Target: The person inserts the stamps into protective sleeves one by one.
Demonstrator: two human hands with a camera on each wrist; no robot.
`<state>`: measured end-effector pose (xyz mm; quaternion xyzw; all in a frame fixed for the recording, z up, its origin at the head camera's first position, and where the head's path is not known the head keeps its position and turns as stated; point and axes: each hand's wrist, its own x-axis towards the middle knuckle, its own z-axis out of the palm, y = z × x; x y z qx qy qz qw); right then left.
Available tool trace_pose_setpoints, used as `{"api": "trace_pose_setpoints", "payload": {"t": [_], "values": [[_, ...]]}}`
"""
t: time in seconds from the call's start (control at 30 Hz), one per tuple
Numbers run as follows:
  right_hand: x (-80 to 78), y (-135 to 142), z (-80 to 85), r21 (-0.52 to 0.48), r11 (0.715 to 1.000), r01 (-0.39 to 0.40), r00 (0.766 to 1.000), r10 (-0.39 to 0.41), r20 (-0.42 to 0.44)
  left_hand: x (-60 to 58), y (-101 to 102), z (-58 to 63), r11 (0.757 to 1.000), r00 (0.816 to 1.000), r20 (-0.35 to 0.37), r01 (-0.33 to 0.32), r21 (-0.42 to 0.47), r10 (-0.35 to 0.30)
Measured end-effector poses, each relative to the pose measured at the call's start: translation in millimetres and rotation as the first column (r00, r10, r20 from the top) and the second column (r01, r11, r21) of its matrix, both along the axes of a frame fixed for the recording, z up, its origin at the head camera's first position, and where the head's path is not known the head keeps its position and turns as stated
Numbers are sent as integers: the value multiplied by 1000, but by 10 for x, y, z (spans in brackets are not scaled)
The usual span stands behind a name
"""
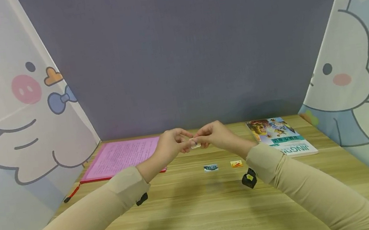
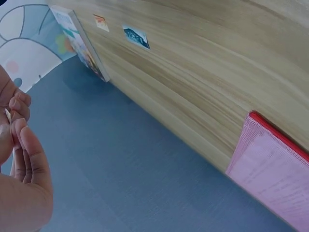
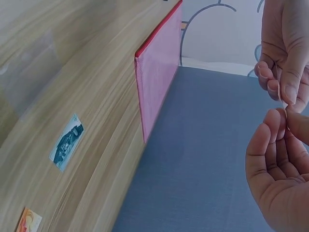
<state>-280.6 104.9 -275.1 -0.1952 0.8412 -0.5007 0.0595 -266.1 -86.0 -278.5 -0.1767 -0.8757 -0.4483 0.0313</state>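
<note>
In the head view my left hand and right hand meet above the far part of the table. Between thumbs and fingertips they pinch a small, pale, stamp-like piece of paper, one side each. The right wrist view shows the piece nearly edge-on, as a thin line; its printed face is turned away there. Below the hands, two small stamp-like pictures lie flat on the table: a blue one and an orange-yellow one.
A pink sheet in a red-edged folder lies at the back left, a colourful book at the back right. A transparent plastic piece rests near the blue picture. Black devices show by both cuffs. A grey panel stands behind the table.
</note>
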Motion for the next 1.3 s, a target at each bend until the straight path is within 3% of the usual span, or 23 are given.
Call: {"api": "trace_pose_setpoints", "payload": {"t": [0.3,0.57,1.0,1.3], "values": [[9,20,9,-22,1000,22,1000,-22,-8,-5,-25,-51,999,999,-48,15,52,-12],[-10,55,-5,-65,996,56,998,-57,0,15,-75,-112,983,999,19,-31,181,28],[-29,135,-18,-171,984,56,998,-49,47,9,-15,-135,924,989,112,-134,359,99],[-65,197,-32,-202,978,56,996,-40,79,-2,11,-115,905,985,143,-142,401,92]]}}
